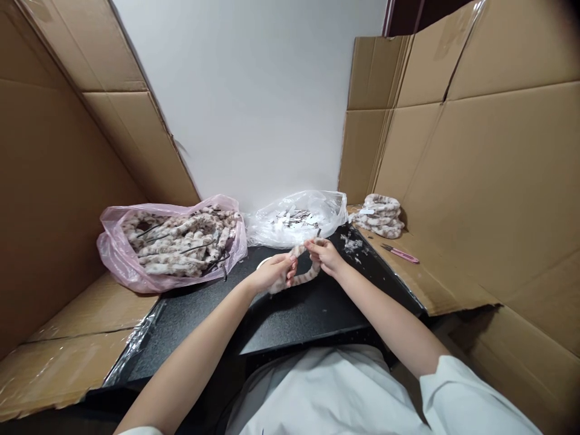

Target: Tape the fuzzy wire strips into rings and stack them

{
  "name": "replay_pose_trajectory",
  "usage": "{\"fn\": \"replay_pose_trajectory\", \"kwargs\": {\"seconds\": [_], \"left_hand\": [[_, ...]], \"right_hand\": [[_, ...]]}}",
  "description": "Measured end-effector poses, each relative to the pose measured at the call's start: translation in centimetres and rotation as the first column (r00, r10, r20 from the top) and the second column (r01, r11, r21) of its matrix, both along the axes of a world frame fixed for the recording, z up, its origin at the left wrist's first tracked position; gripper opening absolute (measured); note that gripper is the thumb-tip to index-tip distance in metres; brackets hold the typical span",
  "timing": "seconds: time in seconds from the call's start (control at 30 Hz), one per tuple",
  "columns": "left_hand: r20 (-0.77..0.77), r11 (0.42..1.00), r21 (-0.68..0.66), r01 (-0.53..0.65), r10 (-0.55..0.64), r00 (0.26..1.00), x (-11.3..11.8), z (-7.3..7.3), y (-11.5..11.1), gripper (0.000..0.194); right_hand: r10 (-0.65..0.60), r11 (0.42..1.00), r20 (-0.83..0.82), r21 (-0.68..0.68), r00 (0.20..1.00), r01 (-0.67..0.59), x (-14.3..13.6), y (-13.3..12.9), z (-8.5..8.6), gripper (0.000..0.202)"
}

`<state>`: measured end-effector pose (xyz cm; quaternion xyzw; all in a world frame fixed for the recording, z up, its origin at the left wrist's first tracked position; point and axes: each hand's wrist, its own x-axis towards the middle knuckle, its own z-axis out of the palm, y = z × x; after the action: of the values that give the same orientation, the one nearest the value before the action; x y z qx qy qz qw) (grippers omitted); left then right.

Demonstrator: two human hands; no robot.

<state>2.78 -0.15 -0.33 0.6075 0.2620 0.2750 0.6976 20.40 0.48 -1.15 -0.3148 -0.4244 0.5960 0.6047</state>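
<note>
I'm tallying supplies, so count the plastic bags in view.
2: a pink bag at the left and a clear bag just right of it. Others could be hidden.

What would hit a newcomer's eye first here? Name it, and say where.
Probably the pink plastic bag at the left, stuffed with mottled furry strips. Next, at the centre over the black tabletop, the left hand and right hand holding a banded furry strip. The clear bag of small pieces lies just behind them.
</note>
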Motion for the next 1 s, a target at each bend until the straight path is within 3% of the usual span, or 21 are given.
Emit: {"fn": "replay_pose_trajectory", "kwargs": {"seconds": [0.1,0.27,0.5,0.63,0.8,0.87,1.0], "left_hand": [[0.021,0.999,0.032,-0.038,0.038,0.999,-0.2,0.1,0.3,0.038],[0.057,0.996,0.054,-0.076,0.073,0.996,-0.2,0.2,0.5,0.04],[0.097,0.986,0.038,-0.162,0.158,0.983,-0.5,0.7,0.2,0.04],[0.072,0.993,-0.052,-0.103,0.107,0.992,-0.9,0.6,0.4,0.043],[-0.052,0.994,-0.106,-0.026,0.021,0.998,-0.9,-0.3,0.9,0.046],[-0.061,0.994,-0.102,-0.025,0.018,0.998,-0.8,-0.5,0.7,0.043],[-0.039,0.991,-0.137,-0.003,-0.002,0.999,-0.7,-0.5,0.3,0.038]], "right_hand": [[-0.085,0.996,-0.128,-0.011,0.988,0.084,1.1,0.8,0.2,0.04],[-0.156,0.988,-0.191,-0.027,0.969,0.154,2.7,1.7,0.3,0.044],[-0.148,0.989,-0.19,-0.047,0.971,0.142,2.8,1.7,0.3,0.041],[-0.067,0.997,-0.113,-0.047,0.991,0.062,1.4,0.4,0.4,0.038],[0.078,0.99,0.275,0.089,0.958,-0.107,-0.6,-1.2,0.4,0.034],[0.097,0.981,0.339,0.125,0.936,-0.147,-1.0,-1.4,0.3,0.036],[0.007,0.991,0.306,0.125,0.952,-0.047,-1.1,-1.0,-0.2,0.038]]}}
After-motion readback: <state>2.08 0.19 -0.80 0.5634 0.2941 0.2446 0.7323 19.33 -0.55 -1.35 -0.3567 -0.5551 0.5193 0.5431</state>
